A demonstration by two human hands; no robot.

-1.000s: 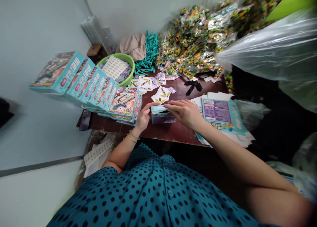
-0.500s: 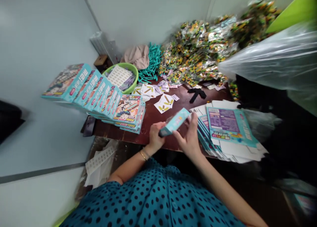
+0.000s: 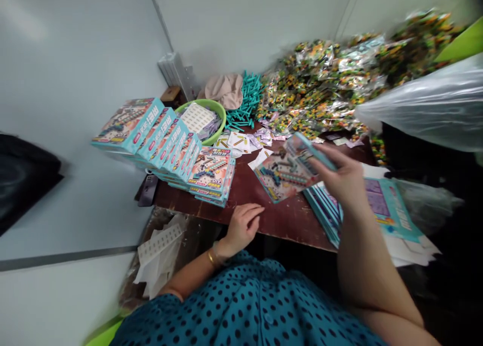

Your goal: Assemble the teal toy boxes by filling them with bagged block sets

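Note:
My right hand (image 3: 341,177) is raised over the table and grips a closed teal toy box (image 3: 289,172), its printed face tilted toward me. My left hand (image 3: 243,225) rests at the near edge of the brown table (image 3: 287,217), fingers loosely together and holding nothing. A leaning row of finished teal boxes (image 3: 166,139) stands to the left, ending in a short flat stack. Under my right forearm lies a pile of flat unfolded box blanks (image 3: 385,207).
A green basin (image 3: 219,117) with white sheets sits at the back left, beside teal plastic sticks (image 3: 247,101) and a heap of bagged coloured pieces (image 3: 332,89). Small printed cards (image 3: 241,140) lie mid-table. A large clear plastic bag (image 3: 433,104) bulges at right. Papers lie on the floor (image 3: 158,250).
The box went from lying on the table under both hands to being lifted. My right hand now holds it alone, raised rightward, and my left hand has let go and dropped to the table edge.

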